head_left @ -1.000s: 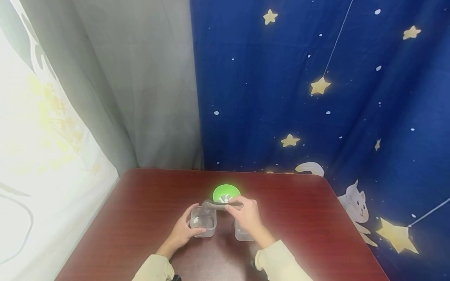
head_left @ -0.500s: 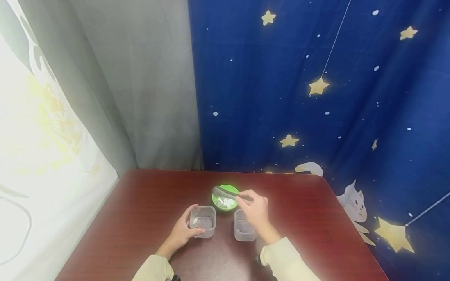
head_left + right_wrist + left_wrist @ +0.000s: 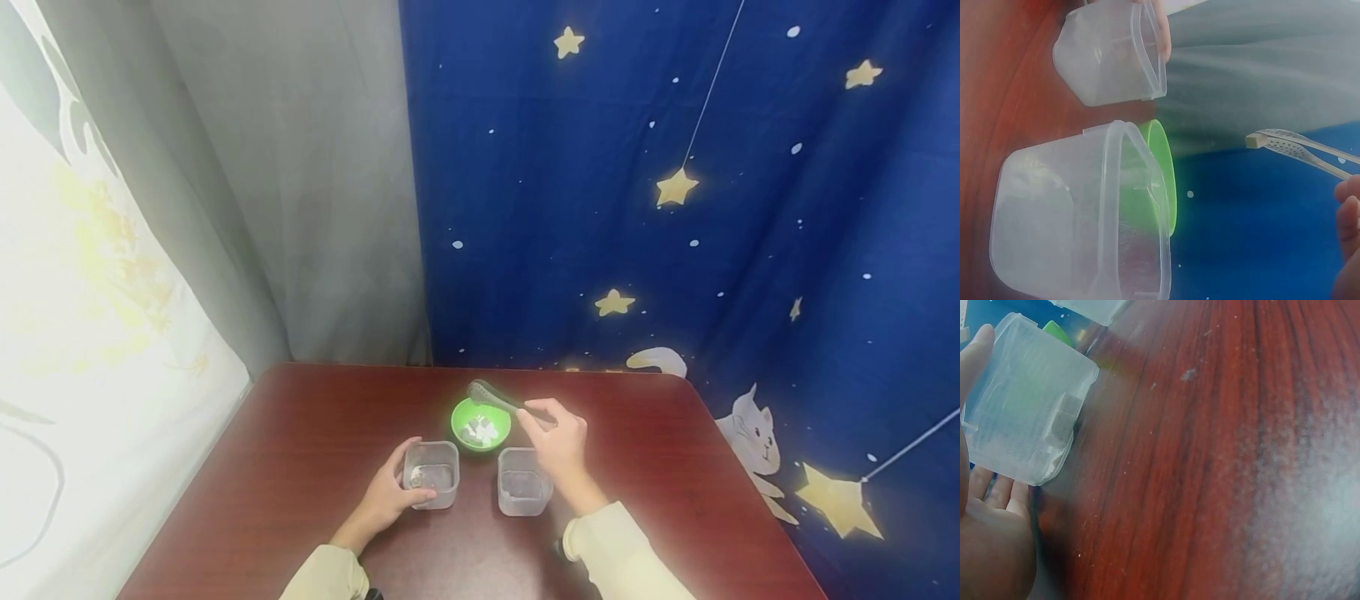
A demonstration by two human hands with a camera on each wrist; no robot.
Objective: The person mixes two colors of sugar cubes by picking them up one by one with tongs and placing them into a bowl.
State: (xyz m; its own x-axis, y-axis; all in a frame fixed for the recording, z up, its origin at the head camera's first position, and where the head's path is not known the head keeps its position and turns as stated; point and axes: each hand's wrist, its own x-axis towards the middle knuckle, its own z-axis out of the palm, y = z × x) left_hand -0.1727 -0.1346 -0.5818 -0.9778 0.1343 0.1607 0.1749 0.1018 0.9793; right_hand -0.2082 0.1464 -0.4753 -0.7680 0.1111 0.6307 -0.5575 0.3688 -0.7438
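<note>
My left hand (image 3: 392, 490) grips a clear plastic container (image 3: 444, 495) on the table, thumb on the near side and fingers round the left side. Through its wall in the left wrist view, a greyish block (image 3: 1063, 419) shows near the bottom. My right hand (image 3: 561, 440) holds a pair of grey tongs (image 3: 498, 398) above the far rim of a green bowl (image 3: 457, 433). In the right wrist view the perforated tips pinch a small tan cube (image 3: 1252, 141). White and grey pieces (image 3: 480, 430) lie in the bowl.
A second clear container (image 3: 522, 505) stands to the right, just below my right hand. The red-brown table (image 3: 337, 417) ends at a grey curtain (image 3: 337, 208) and a blue star-patterned curtain (image 3: 540, 208) behind.
The tongs have moved from over the left container, across the green bowl, up and right to its far rim. The right container is now less covered. My left hand has stayed on its container.
</note>
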